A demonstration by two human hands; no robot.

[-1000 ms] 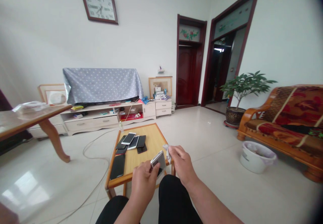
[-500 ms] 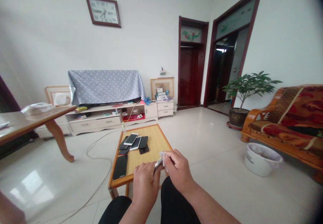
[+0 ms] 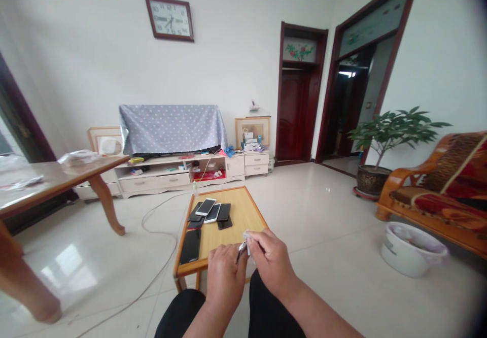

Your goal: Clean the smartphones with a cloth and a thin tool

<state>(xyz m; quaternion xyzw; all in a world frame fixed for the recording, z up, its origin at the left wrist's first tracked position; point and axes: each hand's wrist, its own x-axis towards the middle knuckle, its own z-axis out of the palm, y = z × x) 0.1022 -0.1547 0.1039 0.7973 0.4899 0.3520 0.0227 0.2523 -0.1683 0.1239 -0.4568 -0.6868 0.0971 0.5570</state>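
My left hand [image 3: 225, 276] is closed around a phone [image 3: 241, 250] that is tilted on edge, so mostly its narrow silvery side shows. Against the phone's upper end, my right hand [image 3: 272, 259] pinches a whitish cloth or tissue [image 3: 248, 241]. Both hands are close together above the near right part of a small wooden table [image 3: 243, 207]. On that table lies a loose pile of several phones, with a white-framed phone [image 3: 206, 206] on top. A larger black phone [image 3: 190, 245] rests alone near the left edge.
A small bottle [image 3: 195, 188] stands by the table's far left corner. A white bucket [image 3: 409, 251] sits on the floor at right, before a wooden sofa [image 3: 429, 180] and a potted plant [image 3: 375, 175]. A cable [image 3: 173, 246] runs along the floor at left beside a larger table [image 3: 76, 175].
The view has turned slightly left, so the room appears shifted right. Both hands stay together on the phone, with the cloth still at its end.
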